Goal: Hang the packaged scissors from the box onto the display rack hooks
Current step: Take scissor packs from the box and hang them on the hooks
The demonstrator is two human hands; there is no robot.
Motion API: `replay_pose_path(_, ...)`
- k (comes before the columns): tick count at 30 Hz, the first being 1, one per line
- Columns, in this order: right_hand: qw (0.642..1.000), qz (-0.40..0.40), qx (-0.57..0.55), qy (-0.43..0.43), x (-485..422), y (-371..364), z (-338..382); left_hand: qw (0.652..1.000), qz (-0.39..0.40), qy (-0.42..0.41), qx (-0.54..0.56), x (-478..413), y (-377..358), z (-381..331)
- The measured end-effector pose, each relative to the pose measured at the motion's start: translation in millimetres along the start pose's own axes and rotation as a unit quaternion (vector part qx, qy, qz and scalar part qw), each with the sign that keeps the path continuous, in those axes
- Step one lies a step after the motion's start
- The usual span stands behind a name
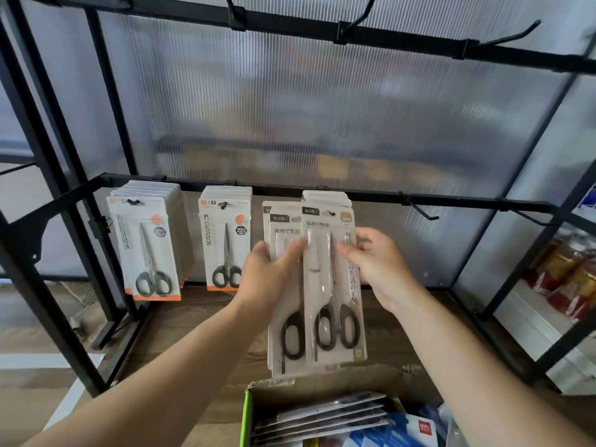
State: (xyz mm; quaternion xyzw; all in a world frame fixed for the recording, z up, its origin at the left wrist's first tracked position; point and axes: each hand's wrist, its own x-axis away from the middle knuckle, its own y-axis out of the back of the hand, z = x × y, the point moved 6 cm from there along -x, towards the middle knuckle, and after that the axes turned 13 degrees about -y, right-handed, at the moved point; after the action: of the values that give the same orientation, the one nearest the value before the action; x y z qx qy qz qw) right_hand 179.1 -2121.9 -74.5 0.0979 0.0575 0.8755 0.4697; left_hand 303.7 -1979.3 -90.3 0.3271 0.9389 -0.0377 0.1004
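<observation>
While the left hand (271,272) grips a small stack (285,321) of packaged scissors, thumb across the front and fingers curled behind, the right hand (377,266) pinches a single pack (335,285) by its right edge, thumb on the face. That pack overlaps the stack's right side, and its hang hole sits up at the third hook on the lower rail (380,195); I cannot tell whether the hook is through it. Just behind its top, a few matching hung packs (325,196) are on that hook. To the left hang two bunches of orange packs (148,246). To the right, two bare hooks (422,211) stick out. Below the hands, the open box (364,380) holds more packs lying flat.
</observation>
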Motion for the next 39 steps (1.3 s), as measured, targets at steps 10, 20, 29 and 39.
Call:
replay_pose_path(10, 0.988, -0.147, 0.049, 0.021, -29, 14, -14, 0.997, -0.042, -0.012, -0.062, -3, 17, 3)
replay_pose_path(20, 0.968, -0.215, 0.114, 0.055, -52, -1, -21, 0.997, -0.036, -0.010, -0.061, -6, 14, 10)
replay_pose_path(29, 0.947, -0.258, 0.184, 0.046, -78, -14, -35, 0.998, -0.035, -0.010, -0.047, -11, 15, 22)
replay_pose_path(39, 0.977, -0.150, 0.136, 0.062, -37, -3, -17, 0.999, -0.044, -0.008, -0.026, -9, 4, 27)
